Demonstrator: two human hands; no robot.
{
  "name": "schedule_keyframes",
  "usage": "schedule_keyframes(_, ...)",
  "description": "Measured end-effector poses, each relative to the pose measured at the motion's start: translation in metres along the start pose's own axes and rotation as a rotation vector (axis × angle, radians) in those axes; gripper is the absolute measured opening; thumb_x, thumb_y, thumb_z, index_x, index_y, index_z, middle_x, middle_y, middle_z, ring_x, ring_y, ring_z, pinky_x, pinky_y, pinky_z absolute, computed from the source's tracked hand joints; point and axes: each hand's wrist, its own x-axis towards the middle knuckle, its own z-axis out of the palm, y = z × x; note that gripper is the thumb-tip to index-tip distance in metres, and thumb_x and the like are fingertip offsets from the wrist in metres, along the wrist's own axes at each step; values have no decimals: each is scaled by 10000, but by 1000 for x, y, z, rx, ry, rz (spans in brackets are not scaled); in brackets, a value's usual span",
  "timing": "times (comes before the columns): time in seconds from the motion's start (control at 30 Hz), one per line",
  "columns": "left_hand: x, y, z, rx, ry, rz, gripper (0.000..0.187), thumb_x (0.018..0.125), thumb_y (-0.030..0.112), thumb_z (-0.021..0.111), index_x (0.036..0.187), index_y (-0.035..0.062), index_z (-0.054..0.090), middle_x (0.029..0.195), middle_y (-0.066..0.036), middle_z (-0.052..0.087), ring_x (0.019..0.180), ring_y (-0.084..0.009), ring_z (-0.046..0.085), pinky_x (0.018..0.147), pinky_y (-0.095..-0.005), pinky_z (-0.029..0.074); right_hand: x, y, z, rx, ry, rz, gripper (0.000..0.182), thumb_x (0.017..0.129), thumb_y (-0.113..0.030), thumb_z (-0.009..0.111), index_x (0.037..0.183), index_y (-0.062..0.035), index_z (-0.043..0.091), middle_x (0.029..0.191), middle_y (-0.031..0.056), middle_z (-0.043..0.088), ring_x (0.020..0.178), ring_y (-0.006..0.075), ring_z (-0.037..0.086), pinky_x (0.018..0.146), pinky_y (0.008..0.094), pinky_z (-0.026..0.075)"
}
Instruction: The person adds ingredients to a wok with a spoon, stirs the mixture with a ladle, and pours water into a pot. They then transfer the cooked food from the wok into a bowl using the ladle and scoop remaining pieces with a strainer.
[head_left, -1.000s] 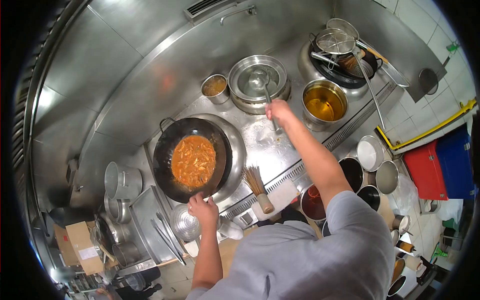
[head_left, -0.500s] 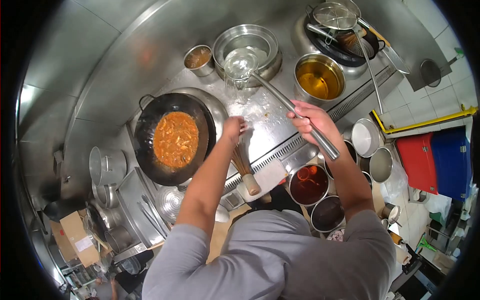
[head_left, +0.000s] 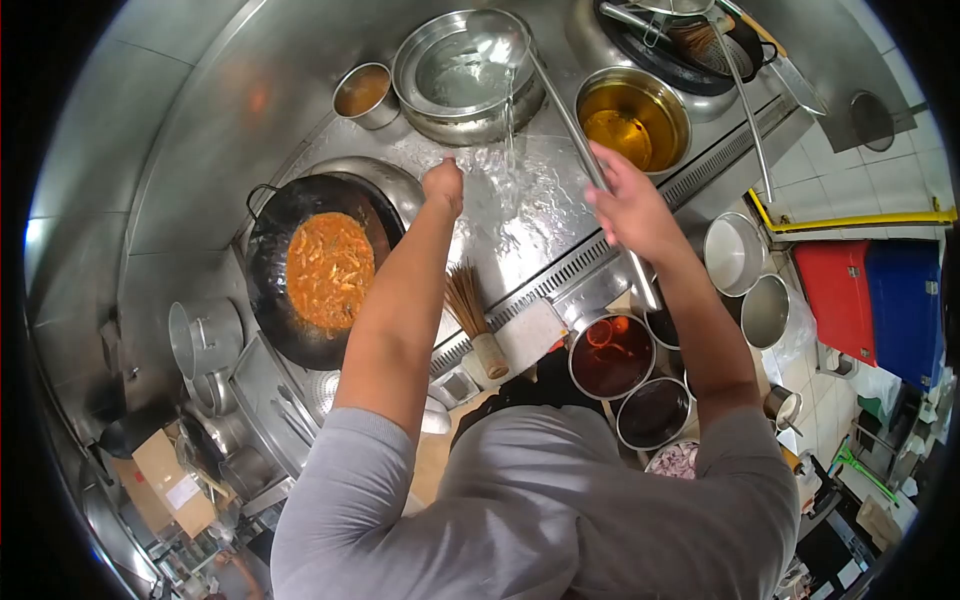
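Note:
My right hand (head_left: 632,205) holds the long handle of a metal ladle (head_left: 568,115). The ladle's bowl is tipped over the edge of a metal basin of water (head_left: 412,75), and a stream of water falls from it onto the wet steel stovetop (head_left: 535,185). Near the middle of the stovetop, my left hand (head_left: 443,187) is closed, and its fingers are mostly hidden from view. To its left sits a black wok (head_left: 270,290) with orange-red saucy food (head_left: 330,270) in it. A bamboo brush (head_left: 470,310) lies below that hand, apart from it.
Behind stands a small metal pot of brown liquid (head_left: 365,95). A pot of yellow oil (head_left: 635,120) is at the right, close to the ladle handle. Pots of dark red sauce (head_left: 612,355) and dark liquid (head_left: 653,412) stand at the front right.
The ladle bowl has moved back and to the right, and its water now falls in one narrow stream. My left hand has moved forward, away from the bamboo brush. The whole view has shifted slightly.

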Motion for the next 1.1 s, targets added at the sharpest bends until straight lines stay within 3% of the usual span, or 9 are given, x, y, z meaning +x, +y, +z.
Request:
schedule_keyframes(0.07, 21, -7, -16, 476, -92, 331, 128, 992, 189, 608, 993, 89, 688, 881, -30, 666, 740, -159, 584, 633, -369, 425, 47, 10, 17, -220, 122, -75, 703, 982, -94, 662, 1616, 5, 374, 1108, 176, 693, 631, 178, 632, 549, 330, 537)
schedule_keyframes(0.17, -10, 5, -27, 316, -199, 52, 187, 1012, 199, 562, 1111, 102, 688, 975, -30, 696, 879, -173, 645, 759, -385, 467, 144, 67, 40, -635, 385, -567, 712, 956, -80, 661, 1612, 3, 398, 1046, 205, 711, 677, 263, 675, 612, 399, 573)
schedule_keyframes(0.23, -10, 5, -38, 291, -242, 9, 210, 1010, 198, 561, 1159, 108, 678, 1024, -31, 701, 915, -180, 655, 800, -393, 471, 146, 12, 65, -134, 132, 57, 470, 1010, -55, 625, 1450, 61, 510, 967, 141, 644, 627, 177, 582, 579, 348, 548)
schedule_keyframes(0.37, -9, 2, -52, 224, -290, -104, 257, 1010, 194, 553, 1231, 130, 670, 1133, -41, 704, 952, -189, 665, 852, -398, 479, 190, 28, 53, 378, -142, 187, 212, 1037, -28, 584, 1220, 72, 549, 988, 165, 626, 637, 139, 569, 550, 302, 539)
schedule_keyframes(0.43, 0, -3, -52, 193, -285, -135, 241, 1016, 214, 588, 1219, 111, 669, 1155, -57, 699, 967, -202, 666, 868, -402, 484, 177, 25, 35, 1078, -307, 321, 87, 1050, -4, 565, 1092, 54, 515, 991, 161, 603, 634, 83, 537, 509, 229, 500)
schedule_keyframes(0.6, 10, -7, -33, 137, -282, -123, 271, 1029, 203, 606, 1242, 43, 656, 1149, -94, 692, 1010, -249, 678, 837, -409, 499, 101, 6, 6, 1033, -304, 261, 193, 1060, -23, 567, 1215, 79, 517, 1052, 156, 562, 651, 43, 497, 489, 168, 460)
schedule_keyframes(0.77, 2, 8, 11, 43, -211, -110, 283, 1030, 120, 556, 1283, 2, 604, 1264, -141, 669, 1114, -298, 687, 918, -437, 539, 31, -19, -31, 901, -482, 154, 471, 1088, -42, 513, 1536, 69, 420, 1122, 127, 534, 667, 14, 450, 442, 142, 409)
schedule_keyframes(0.9, 14, 17, 42, -81, -173, -49, 264, 1021, 61, 591, 1281, 17, 593, 1242, -146, 664, 1084, -307, 699, 955, -482, 556, -11, -43, -50, 578, -362, 135, 585, 1039, -76, 586, 1562, 89, 381, 1061, 82, 563, 594, 8, 446, 416, 147, 401)
schedule_keyframes(1.1, 11, 37, 67, -120, -219, 21, 198, 1053, 86, 617, 1241, 28, 608, 1105, -146, 695, 962, -297, 718, 859, -447, 586, -28, -67, -45, 50, -125, 89, 661, 978, -93, 666, 1593, -16, 435, 1021, 54, 617, 551, 24, 467, 451, 177, 414)
